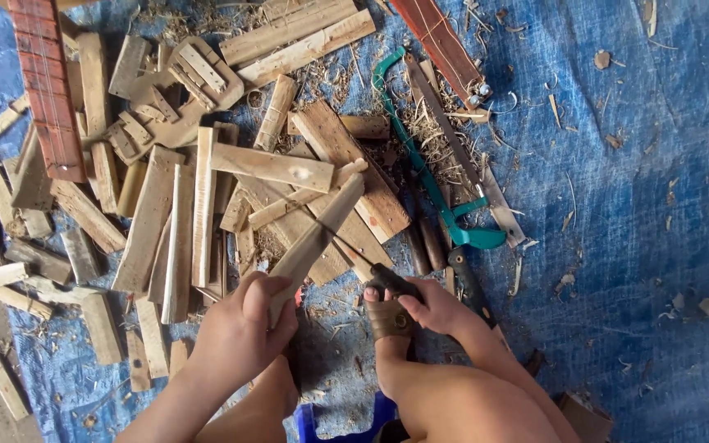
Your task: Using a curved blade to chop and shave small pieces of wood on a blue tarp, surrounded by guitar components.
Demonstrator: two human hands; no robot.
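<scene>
My left hand (244, 328) grips the near end of a long tapered wooden piece (315, 236) that slants up and to the right over the wood pile. My right hand (424, 308) is closed on the dark handle of a knife (387, 281), whose thin blade (346, 248) lies against the right side of the wooden piece. A brown leather guard (389, 318) covers my right thumb. Both hands hover over my bare knees (453, 402) at the bottom of the view.
A heap of cut planks and offcuts (207, 189) lies on a blue tarp (642, 205). A green-framed saw (436, 189) lies right of the pile. Two reddish fretted instrument necks (47, 90) (445, 45) rest at the top. Shavings are scattered about.
</scene>
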